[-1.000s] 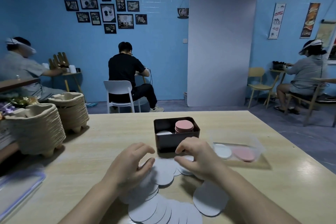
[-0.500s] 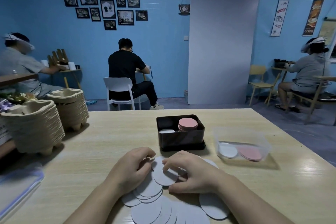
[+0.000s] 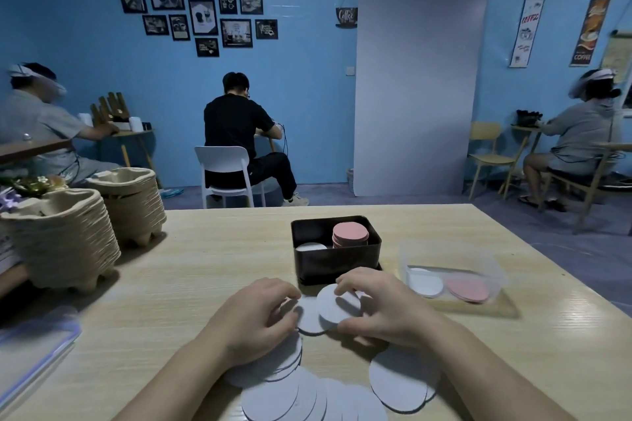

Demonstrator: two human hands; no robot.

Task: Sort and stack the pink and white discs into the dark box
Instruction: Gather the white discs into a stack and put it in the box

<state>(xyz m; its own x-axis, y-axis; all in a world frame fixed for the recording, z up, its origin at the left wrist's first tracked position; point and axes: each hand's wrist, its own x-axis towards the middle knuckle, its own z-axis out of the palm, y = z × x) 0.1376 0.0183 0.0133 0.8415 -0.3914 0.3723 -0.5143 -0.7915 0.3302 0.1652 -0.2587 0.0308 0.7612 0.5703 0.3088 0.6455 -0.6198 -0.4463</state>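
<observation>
Both hands work low over the worktop, just in front of the dark box. Her or his right hand pinches one white disc by its rim, thumb below and fingers curled over the top, the disc tilted up off the pile. That person's left hand lies with bent fingers on the loose white discs fanned out toward the near edge; whether it grips any of them I cannot tell. Inside the box a pink stack stands on the right, rising above the rim, and a low white stack sits on the left. Just right of the box a clear tub holds a white disc beside some pink ones. Stacked pulp trays stand at the far left
</observation>
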